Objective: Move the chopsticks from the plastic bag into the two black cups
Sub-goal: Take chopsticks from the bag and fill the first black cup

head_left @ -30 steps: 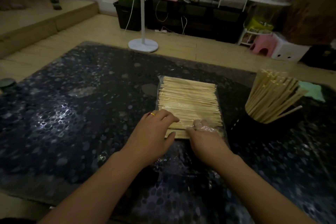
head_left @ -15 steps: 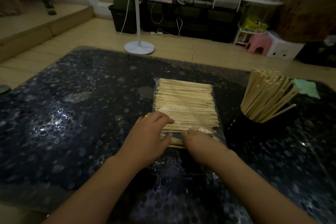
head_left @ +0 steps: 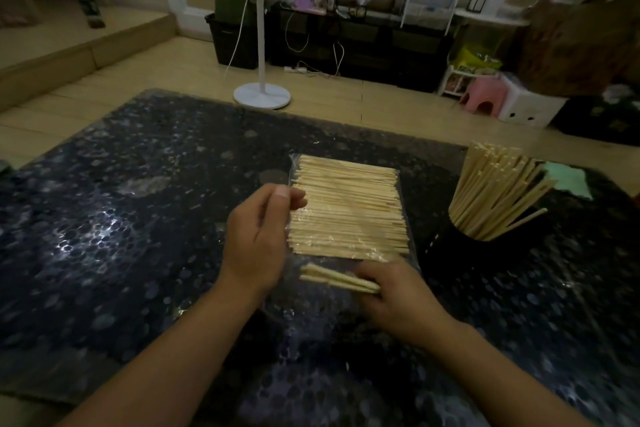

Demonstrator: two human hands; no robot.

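Note:
A clear plastic bag (head_left: 346, 211) full of pale wooden chopsticks lies flat at the middle of the dark table. My right hand (head_left: 398, 295) grips a small bunch of chopsticks (head_left: 332, 279) just in front of the bag's near edge. My left hand (head_left: 259, 236) hovers at the bag's left edge with fingers loosely curled and holds nothing. One black cup (head_left: 464, 253) stands to the right of the bag, packed with upright chopsticks (head_left: 495, 191) that fan outward. A second black cup is not visible.
The dark patterned table (head_left: 121, 236) spreads wide to the left. A pale green cloth (head_left: 568, 180) lies behind the cup. On the floor beyond stand a white lamp base (head_left: 262, 97), a pink stool (head_left: 483, 100) and black furniture.
My right hand has pulled a small bunch of chopsticks out of the bag toward me. My left hand has lifted off the bag's near corner and turned sideways at its left edge.

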